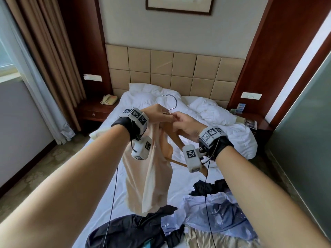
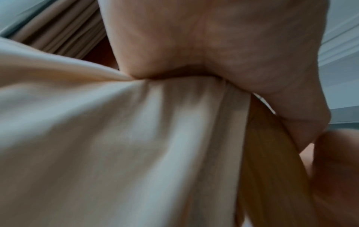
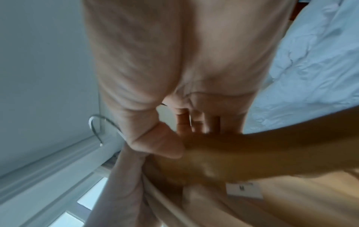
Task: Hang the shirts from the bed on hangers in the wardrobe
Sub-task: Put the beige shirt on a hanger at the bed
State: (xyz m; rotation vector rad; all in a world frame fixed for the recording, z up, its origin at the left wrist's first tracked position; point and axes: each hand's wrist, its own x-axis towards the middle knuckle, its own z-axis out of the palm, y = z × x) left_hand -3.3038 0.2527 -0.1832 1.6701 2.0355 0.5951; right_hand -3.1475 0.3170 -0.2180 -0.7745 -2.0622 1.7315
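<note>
Both hands are raised over the bed (image 1: 100, 169). Between them is a wooden hanger (image 1: 179, 141) whose metal hook (image 1: 172, 102) sticks up above the fingers. A peach shirt (image 1: 149, 178) hangs down from the hands. My left hand (image 1: 161, 113) grips the bunched peach shirt (image 2: 155, 138), and the wooden hanger arm (image 2: 270, 153) lies against that cloth. My right hand (image 1: 176, 120) pinches shirt cloth under its thumb (image 3: 161, 145), right by the hook (image 3: 95, 124). A white size label (image 3: 243, 189) shows inside the shirt.
Several loose garments lie at the near end of the bed: a dark one (image 1: 129, 231), a light blue one (image 1: 216, 210), a black one (image 1: 209, 188). Pillows (image 1: 211, 111) and a crumpled duvet lie by the headboard. A bedside table with a phone (image 1: 108, 99) stands left, and a glass panel (image 1: 308, 126) right.
</note>
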